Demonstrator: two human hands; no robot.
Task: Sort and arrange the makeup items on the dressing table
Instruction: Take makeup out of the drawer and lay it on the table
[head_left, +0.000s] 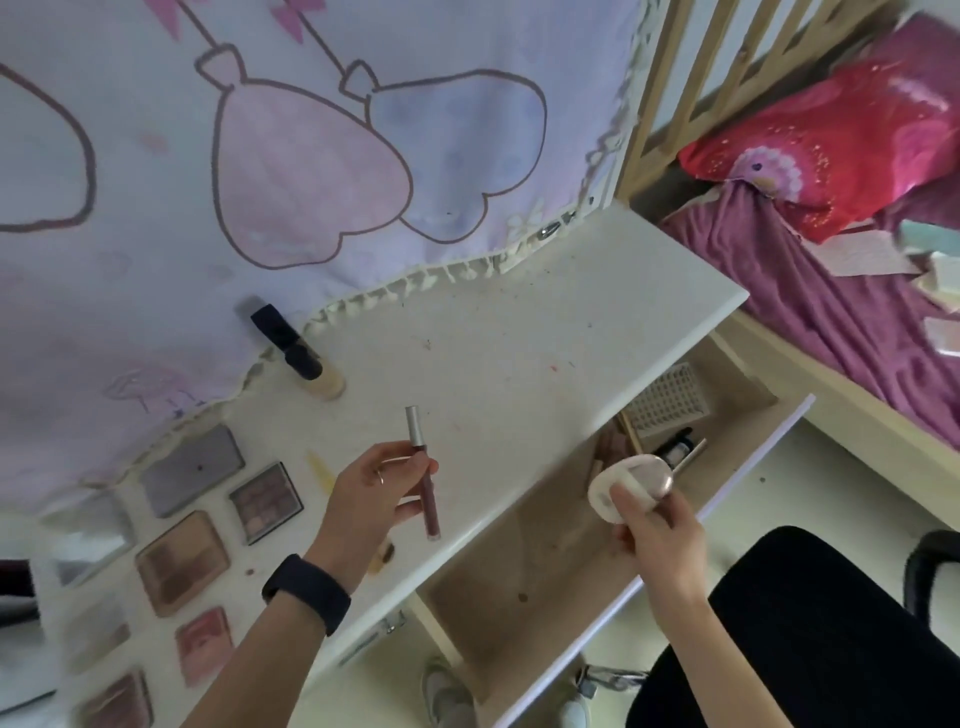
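From the head view, the white surface (519, 322) runs slantwise across the frame, with an open drawer (519, 545) pulled out from under its near edge. Left of the drawer, above the surface, the left hand (374, 493) has its grip closed around a dark red lip gloss tube (427, 499), silver cap pointing away from the person; a black wristband (306, 592) sits on that wrist. Over the drawer, the right hand (657, 525) has its grip closed on a round white puff (605, 491) with a pinkish round piece behind it. A thin pale stick (693, 453) juts out past them; whether the fingers hold it too is unclear. At the drawer's far end sit a white mesh basket (667, 402) and a small dark bottle (675, 447). Far left of the drawer, several flat palettes lie close together on the surface: a grey palette (192, 467), a small eyeshadow palette (265, 501), a brown palette (182, 561) and a pink blush (205, 644). Up and left of the drawer, a foundation bottle (317, 371) with a dark cap stands at the fringe of a lilac cloth (311, 182) printed with hearts. Right of the drawer is a bed (831, 322) with a purple sheet and a red pillow (831, 150).
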